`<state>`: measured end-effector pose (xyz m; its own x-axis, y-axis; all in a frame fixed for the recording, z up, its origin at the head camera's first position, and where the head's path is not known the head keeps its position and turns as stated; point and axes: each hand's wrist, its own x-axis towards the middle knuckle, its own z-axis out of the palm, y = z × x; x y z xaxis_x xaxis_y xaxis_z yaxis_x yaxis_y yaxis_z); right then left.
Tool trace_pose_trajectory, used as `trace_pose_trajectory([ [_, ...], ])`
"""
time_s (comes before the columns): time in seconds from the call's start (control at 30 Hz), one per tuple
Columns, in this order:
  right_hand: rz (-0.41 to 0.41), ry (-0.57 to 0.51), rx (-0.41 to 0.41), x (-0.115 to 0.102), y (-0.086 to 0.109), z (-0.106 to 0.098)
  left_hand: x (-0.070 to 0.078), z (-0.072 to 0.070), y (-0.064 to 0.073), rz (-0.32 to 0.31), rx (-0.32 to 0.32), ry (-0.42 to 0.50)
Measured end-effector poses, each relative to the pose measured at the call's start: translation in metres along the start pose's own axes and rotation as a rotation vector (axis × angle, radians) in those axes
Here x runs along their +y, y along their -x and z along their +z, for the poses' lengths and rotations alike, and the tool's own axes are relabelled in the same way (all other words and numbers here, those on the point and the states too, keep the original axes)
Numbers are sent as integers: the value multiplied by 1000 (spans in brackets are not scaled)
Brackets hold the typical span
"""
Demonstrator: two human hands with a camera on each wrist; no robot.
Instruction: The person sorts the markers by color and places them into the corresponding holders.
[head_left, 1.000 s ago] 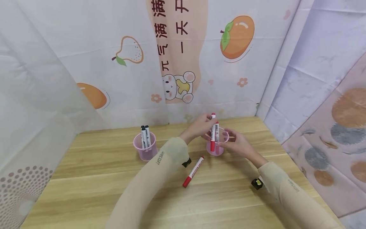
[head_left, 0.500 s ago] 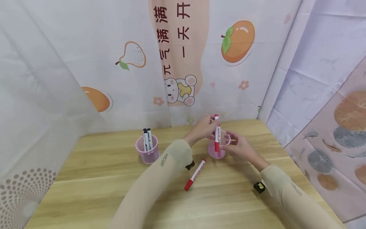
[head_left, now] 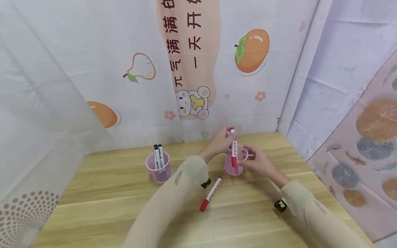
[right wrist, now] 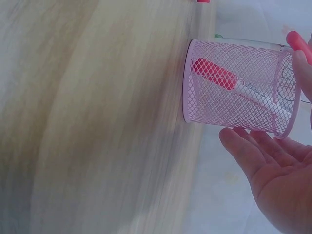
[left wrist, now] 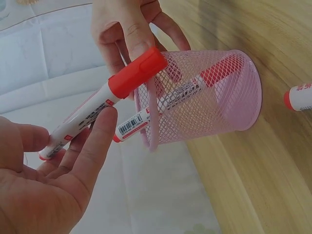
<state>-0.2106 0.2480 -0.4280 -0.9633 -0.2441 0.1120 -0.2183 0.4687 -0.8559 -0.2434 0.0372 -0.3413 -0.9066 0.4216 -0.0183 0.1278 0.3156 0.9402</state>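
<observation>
My left hand [head_left: 218, 142] pinches a red-capped whiteboard marker [left wrist: 78, 122] near its plain end. The marker's red cap points down and overlaps the rim of a pink mesh pen cup [left wrist: 209, 107] in the left wrist view. Another red marker [left wrist: 183, 95] leans inside that cup, cap down. My right hand [head_left: 262, 163] holds the cup near its rim, thumb on the near side, fingers [right wrist: 243, 151] round the other side. A third red marker [head_left: 211, 194] lies on the wooden table in front of the cup.
To the left stands a second pink mesh cup [head_left: 162, 174] with several black-capped markers [head_left: 159, 156] upright in it. A printed curtain [head_left: 139, 113] hangs behind the wooden table [head_left: 102, 193]; another patterned cloth [head_left: 350, 144] borders the right side.
The marker in my left hand has shifted slightly right across the cup's front. Both hands otherwise stay about where they were; the head view has tilted a little.
</observation>
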Motion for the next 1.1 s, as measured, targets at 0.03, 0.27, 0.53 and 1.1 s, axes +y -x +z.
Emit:
trace_pose_trajectory([
  [0.03,6,-1,0,0,1,1,-1,0,0,0,3,3],
  [0.27,21,-26,-12,3,3,4,-5,0,-1,-11,48,44],
  [0.53,22,-12,-5,2,-2,5,-2,-3,-5,41,141,60],
  [1.1,43,10,-9,2,-3,1,-23,3,-10,61,150,-50],
])
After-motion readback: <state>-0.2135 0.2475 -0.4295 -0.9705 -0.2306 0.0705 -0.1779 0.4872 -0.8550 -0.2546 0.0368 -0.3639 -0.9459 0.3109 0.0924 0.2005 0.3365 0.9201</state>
